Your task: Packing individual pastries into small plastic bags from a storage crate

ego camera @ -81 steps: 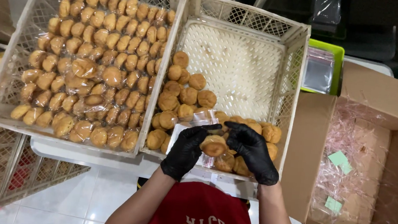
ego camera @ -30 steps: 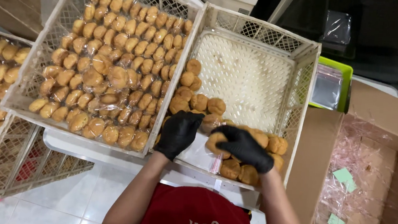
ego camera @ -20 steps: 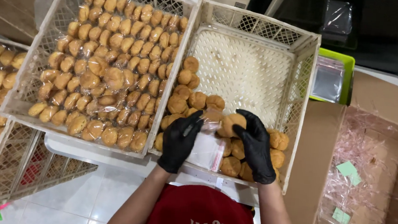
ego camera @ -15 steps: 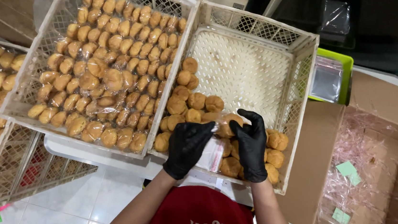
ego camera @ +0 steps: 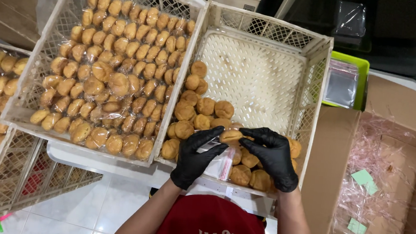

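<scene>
The right hand's point(ego camera: 270, 156) gloved fingertips point(ego camera: 246, 143) pinch a round golden bun point(ego camera: 230, 135) at the mouth of a small clear bag point(ego camera: 219, 160), which the left hand's point(ego camera: 195, 157) fingers point(ego camera: 210, 135) grip and hold open from the other side, just above the loose buns point(ego camera: 193, 113) in the near part of the right crate point(ego camera: 316, 86). The bun is only at the bag's opening, not inside. As I judge it, the thin film could fold shut under the bun, or the slick gloves could let it slip back among the others, since the grip is fingertips only. To the left sits a crate point(ego camera: 35, 87) filled with bagged buns point(ego camera: 116, 74); to the right, a cardboard box point(ego camera: 335, 158) lined with pink shreds point(ego camera: 379, 167). Half a second earlier both hands lay lower over the heap with the bag half hidden; now the bun is raised between them and the left fingers have spread the opening.
</scene>
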